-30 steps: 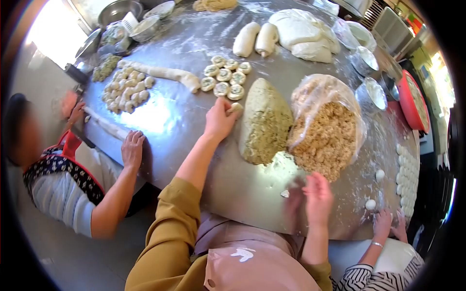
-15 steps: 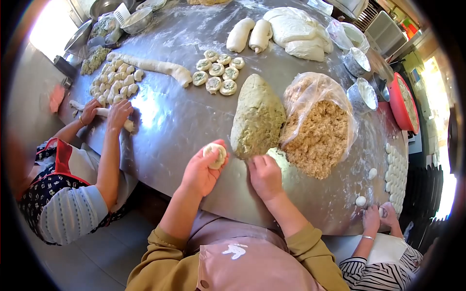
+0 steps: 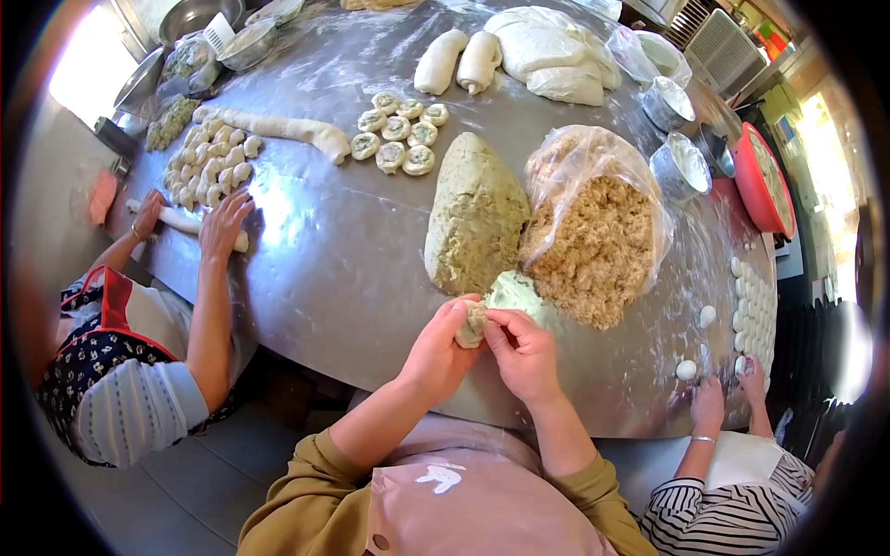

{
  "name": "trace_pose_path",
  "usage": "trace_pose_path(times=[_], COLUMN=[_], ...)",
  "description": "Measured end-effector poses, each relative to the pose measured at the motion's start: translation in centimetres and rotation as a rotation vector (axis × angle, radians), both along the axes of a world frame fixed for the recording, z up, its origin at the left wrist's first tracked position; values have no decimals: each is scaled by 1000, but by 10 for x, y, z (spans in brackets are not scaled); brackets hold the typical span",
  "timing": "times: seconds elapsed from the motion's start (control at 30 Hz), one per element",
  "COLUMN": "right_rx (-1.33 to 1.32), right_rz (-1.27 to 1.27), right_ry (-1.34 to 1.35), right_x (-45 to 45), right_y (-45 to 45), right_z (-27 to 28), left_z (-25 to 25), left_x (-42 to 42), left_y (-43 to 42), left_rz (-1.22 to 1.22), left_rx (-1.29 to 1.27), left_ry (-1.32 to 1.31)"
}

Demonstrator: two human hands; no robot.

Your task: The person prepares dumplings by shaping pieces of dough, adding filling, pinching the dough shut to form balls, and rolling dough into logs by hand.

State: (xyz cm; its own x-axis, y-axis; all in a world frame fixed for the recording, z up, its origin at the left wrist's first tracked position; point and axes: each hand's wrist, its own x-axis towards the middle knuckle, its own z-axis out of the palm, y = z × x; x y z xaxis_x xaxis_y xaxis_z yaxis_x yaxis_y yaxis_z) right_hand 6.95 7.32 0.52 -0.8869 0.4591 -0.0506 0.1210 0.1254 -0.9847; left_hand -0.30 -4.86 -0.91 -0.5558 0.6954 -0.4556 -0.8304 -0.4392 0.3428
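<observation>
Head view: near the front edge of the metal table (image 3: 324, 296), the left hand (image 3: 436, 355) cradles one filled dough piece (image 3: 471, 327) while the right hand (image 3: 525, 359) pinches its rim narrowly. Nine filled buns (image 3: 396, 128), two dough rolls (image 3: 441, 62) and one dough slab (image 3: 556, 56) lie farther back. One green mound (image 3: 477, 218) stands directly beyond the hands, beside one brown mound (image 3: 598, 255) partly covered by plastic (image 3: 579, 167).

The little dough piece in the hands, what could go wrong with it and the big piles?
The dough piece sits in the left hand while the right hand pinches its edge, so it might tear if squeezed or pulled too hard. The green mound lies right beside the brown crumbly heap, so a bump could mix them.
</observation>
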Motion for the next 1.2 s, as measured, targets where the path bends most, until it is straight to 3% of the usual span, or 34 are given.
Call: trace_pose_path(times=[0.03, 0.07, 0.17, 0.3, 0.43, 0.53, 0.63, 0.67, 0.77, 0.9, 1.07, 1.13, 1.2], right_rx=[288, 383, 447, 77, 635, 983, 797, 852, 737, 42, -289, 78, 323], right_rz=[-28, -101, -112, -33, -598, -610, -518, -497, -446, -387, -220, -183, -176], right_ry=[63, 71, 39, 2, -126, -223, -284, -269, -149, -55, -16, 3, 9], right_x=[2, 2, 5, 26, 61, 78, 81, 80, 80, 82, 69, 61, 58], right_y=[-3, -3, -1, 32, 92, 122, 131, 133, 130, 121, 80, 66, 57], right_z=[0, -1, 9, 18, -16, -36, -61, -66, -52, -16, 16, 11, 8], left_z=[6, 8, 6, -2, 1, 3, 1, 0, 11, 7, -5, -15, -9], left_x=[2, 4, 9, 10, 3, 6, 16, 20, 23, 25, 31, 31, 35], left_y=[5, 8, 14, 13, 10, 17, 25, 28, 34, 45, 72, 77, 79], left_rz=[8, -26, -93, -111, -156, -210, -298, -321, -365, -336, -282, -288, -284], left_rx=[-47, -95, -161, -123, -122, -32, -44, -64, -146, -175, 35, 90, -54], left_ry=[22, 72, 129, 81, 39, -70, -1, 59, 61, 105, -62, -81, 56])
